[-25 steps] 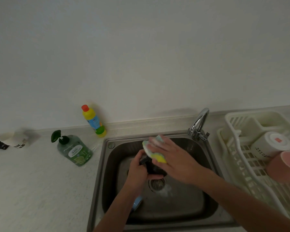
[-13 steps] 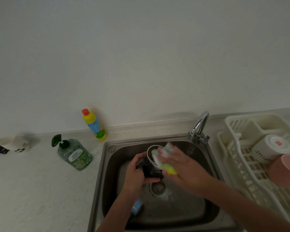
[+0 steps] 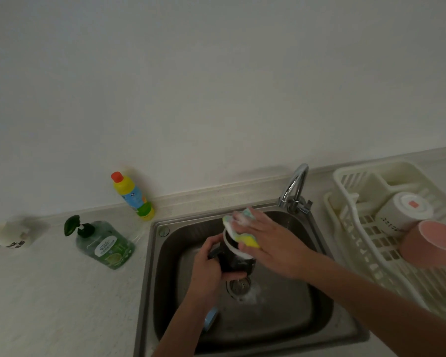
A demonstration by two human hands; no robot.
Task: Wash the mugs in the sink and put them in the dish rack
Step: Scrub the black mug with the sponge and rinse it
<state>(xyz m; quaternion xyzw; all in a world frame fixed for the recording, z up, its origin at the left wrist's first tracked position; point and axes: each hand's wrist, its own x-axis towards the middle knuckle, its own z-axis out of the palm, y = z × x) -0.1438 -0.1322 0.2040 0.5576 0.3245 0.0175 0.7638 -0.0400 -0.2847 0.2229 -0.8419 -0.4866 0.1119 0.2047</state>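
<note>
- A home kitchen is shown: a stainless steel sink (image 3: pixel 317 300) with a chrome tap (image 3: pixel 295 185) is set into a pale speckled countertop (image 3: pixel 49 292).
- A white plastic dish rack (image 3: pixel 358 243) holding mugs is placed beside the sink.
- A green dish soap bottle (image 3: pixel 106 244) and a yellow cleaner bottle (image 3: pixel 134 197) are kept by the wall.

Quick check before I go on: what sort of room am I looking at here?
Most likely a home kitchen: a steel sink with a tap, a dish rack holding mugs, and dish soap on the counter.
</note>
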